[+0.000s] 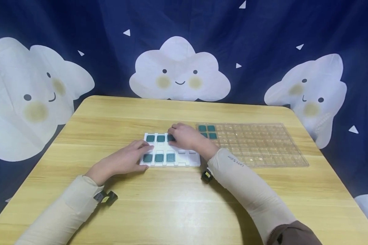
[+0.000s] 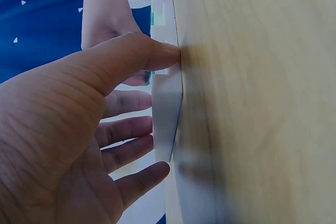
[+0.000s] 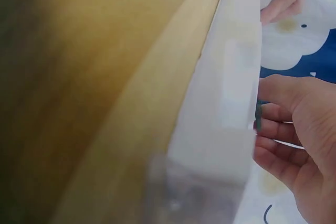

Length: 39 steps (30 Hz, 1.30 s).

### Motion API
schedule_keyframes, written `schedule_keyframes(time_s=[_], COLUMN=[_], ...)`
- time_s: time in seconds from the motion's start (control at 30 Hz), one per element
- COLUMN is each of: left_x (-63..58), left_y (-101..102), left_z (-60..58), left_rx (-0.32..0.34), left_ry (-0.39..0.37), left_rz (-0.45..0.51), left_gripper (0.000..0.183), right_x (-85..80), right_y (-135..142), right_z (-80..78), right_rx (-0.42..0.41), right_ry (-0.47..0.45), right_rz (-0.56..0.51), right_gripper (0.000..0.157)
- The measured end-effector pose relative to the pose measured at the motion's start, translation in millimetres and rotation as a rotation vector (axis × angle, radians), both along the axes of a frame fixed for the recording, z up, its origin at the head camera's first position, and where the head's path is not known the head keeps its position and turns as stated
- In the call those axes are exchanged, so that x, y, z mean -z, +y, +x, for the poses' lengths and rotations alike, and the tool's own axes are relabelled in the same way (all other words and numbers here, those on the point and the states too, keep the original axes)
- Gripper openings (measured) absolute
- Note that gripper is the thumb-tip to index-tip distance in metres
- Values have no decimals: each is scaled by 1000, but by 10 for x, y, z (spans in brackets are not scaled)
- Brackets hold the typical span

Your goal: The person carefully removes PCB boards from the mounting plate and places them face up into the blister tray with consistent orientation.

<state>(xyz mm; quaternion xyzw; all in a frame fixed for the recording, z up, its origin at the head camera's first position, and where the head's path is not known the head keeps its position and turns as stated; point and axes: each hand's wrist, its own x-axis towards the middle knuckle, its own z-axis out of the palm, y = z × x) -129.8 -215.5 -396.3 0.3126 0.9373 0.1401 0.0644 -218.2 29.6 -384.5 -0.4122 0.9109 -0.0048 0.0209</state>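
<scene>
Green chips (image 1: 159, 158) in tidy little rows

So, biggest stuff first: a navy curtain (image 1: 107, 20) printed with smiley white clouds (image 1: 180, 73) hangs along the back and wraps round both sides. In front of it is a wide desk (image 1: 159, 211), pale yellow woodgrain, rounded far corners, bit of glare toward the front.

Over on the right lies a see-through tray (image 1: 257, 146) split into loads of cells, with four green chips visible at its far left corner (the right sleeve (image 1: 242, 183) blocks some of it, so can't swear to the total). Just to its left is a smaller white tray (image 1: 190, 157); I'd guess they're side by side to make the reach short.

Left hand (image 1: 124, 157) has a loose grip spread over the white tray's left end, thumb on the near side, fingers fairly straight, nothing lifted. Looks like steadying to me.

Right hand (image 1: 187, 136) is way tighter: thumb and fingertips pinching a chip (image 1: 170, 137) at the third spot in the far row, probably by its edges to line it up. Can't tell if it's fully seated.

Beside that, two more chips in the far row, three in the near one.
</scene>
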Motion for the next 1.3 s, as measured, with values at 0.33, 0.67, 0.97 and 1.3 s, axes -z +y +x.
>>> schedule_keyframes(time_s=[0.33, 0.67, 0.97, 1.3], left_x=[5, -5, -20, -21], left_y=[7, 15, 13, 13], left_z=[1, 12, 9, -3], left_rx=[-10, -24, -19, -12], left_ry=[-17, -28, -20, -18], left_rz=[-12, -16, -15, -22], left_gripper=[74, 75, 74, 74], right_x=[-13, -37, -46, -130], right_y=[25, 125, 237, 349], right_z=[39, 71, 93, 142], right_rx=[8, -29, -69, -84], right_ry=[36, 39, 53, 93], right_rz=[2, -45, -71, -69], right_gripper=[44, 43, 43, 40])
